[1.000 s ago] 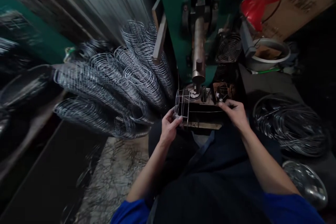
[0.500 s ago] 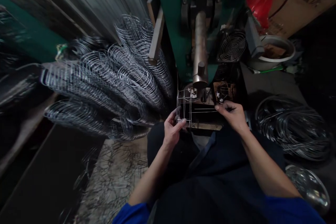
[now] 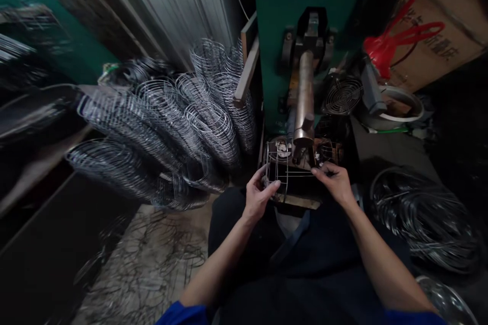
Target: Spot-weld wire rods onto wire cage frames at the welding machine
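Note:
A small wire frame (image 3: 277, 170) rests on the lower block of a green welding machine (image 3: 305, 35), just under its metal electrode rod (image 3: 304, 106). My left hand (image 3: 258, 197) grips the frame's near left corner. My right hand (image 3: 332, 182) pinches the ends of the thin wires that stick out to the right of the frame. Both forearms reach forward over my dark lap.
Rows of stacked wire hoops (image 3: 168, 122) fill the left side. Coils of dark wire (image 3: 423, 213) lie on the right. A small fan (image 3: 342, 94), a white bowl (image 3: 396, 106), red plastic hangers (image 3: 396, 40) and a cardboard box (image 3: 446, 25) stand behind. Scrap wire covers the floor (image 3: 152, 259).
The wire frame has moved a little further in under the electrode rod, and my right hand has closed in toward it. The camera has tilted up, showing more of the machine.

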`<state>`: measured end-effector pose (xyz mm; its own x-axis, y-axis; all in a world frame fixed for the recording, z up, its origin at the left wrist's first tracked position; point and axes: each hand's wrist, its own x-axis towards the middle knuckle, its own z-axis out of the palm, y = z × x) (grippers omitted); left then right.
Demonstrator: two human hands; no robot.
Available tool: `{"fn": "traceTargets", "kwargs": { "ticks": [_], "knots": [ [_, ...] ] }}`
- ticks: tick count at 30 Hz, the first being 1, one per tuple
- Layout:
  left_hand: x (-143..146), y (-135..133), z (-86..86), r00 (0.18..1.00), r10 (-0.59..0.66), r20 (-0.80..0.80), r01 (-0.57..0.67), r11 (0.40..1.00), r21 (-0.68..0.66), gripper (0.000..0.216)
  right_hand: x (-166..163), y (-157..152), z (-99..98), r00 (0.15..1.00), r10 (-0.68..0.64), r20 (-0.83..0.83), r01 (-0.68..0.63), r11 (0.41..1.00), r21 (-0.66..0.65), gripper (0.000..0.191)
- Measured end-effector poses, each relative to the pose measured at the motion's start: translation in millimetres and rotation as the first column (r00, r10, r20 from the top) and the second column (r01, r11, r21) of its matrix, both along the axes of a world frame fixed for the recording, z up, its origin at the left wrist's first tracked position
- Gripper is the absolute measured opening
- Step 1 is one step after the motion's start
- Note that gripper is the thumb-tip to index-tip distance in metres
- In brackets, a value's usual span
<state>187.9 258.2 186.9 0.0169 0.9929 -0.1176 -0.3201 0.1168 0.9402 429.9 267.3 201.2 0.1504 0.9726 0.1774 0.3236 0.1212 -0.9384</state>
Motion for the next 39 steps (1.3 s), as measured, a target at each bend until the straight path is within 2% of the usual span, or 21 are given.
{"fn": "traceTargets", "kwargs": {
  "ticks": [10,28,39],
  "knots": [
    [13,10,5.1,0.998,0.025,0.058,-0.023,0.999,-0.028,0.070,12,13,12.8,0.998,-0.005,0.070,0.005,1.000,-0.006,0.059],
    [27,26,11.3,0.994,0.024,0.110,-0.021,0.999,-0.030,0.069,25,30,15.4,0.992,-0.008,0.128,0.010,1.000,-0.013,0.055],
    [33,30,3.2,0.988,0.001,0.153,0.005,0.999,-0.037,0.076,28,33,15.0,0.991,-0.021,0.130,0.023,1.000,-0.015,0.058]
  ]
}}
